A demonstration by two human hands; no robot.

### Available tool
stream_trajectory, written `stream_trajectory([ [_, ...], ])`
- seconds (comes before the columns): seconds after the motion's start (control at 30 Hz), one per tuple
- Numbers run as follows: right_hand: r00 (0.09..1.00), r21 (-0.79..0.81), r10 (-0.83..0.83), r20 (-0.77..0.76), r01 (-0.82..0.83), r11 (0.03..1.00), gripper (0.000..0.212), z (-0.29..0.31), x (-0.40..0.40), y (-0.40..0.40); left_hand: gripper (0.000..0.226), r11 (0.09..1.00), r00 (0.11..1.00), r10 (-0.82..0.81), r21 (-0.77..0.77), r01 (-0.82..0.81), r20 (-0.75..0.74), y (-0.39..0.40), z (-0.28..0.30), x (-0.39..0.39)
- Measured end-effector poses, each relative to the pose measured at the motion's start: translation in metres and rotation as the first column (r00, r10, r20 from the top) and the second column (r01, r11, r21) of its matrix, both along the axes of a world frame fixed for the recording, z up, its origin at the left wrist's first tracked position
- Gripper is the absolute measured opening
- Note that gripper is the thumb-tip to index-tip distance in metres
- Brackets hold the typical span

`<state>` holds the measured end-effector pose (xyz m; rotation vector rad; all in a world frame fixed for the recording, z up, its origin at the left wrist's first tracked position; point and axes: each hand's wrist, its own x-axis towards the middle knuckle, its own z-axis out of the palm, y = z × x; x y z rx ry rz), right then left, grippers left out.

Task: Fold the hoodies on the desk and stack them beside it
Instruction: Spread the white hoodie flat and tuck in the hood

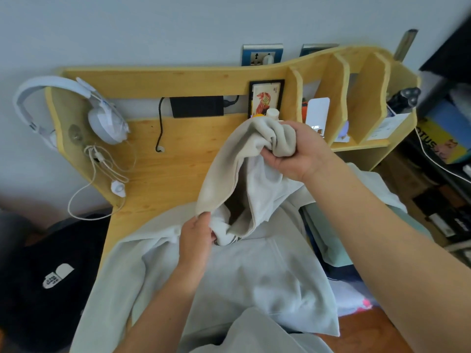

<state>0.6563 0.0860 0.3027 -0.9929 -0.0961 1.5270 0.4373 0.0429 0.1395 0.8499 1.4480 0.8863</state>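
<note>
Pale grey-white hoodie (257,276) lies spread front-up across the light wooden desk (163,159), kangaroo pocket showing, one sleeve trailing off the desk's left edge, hem hanging toward the viewer. Its hood (229,174), cream outside with a white lining, is lifted off the body and held up over the desk, top bunched and the opening facing down toward the neckline. More garments sit under and right of it: a pale mint piece (328,240) and a dark navy one (341,273), both mostly covered; a black garment (51,276) with a white logo lies left of the desk.
</note>
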Motion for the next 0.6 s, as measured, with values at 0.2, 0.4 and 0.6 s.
stream_trajectory([
  [0.2,1.000,-0.064,0.008,-0.015,-0.009,0.998,0.036,-0.002,-0.015,-0.004,0.070,0.937,0.784,0.036,0.293,0.188,-0.620,-0.006,0.017,0.001],
  [0.4,0.957,-0.142,0.236,0.167,-0.214,0.967,0.034,-0.011,-0.037,-0.013,0.068,0.631,0.851,-0.161,0.611,0.479,-0.500,0.040,0.099,0.015],
  [0.6,0.449,-0.139,0.248,0.859,-0.262,0.955,0.041,-0.015,-0.016,-0.022,0.032,0.583,0.721,-0.304,0.477,0.657,-0.623,0.081,0.164,-0.006],
])
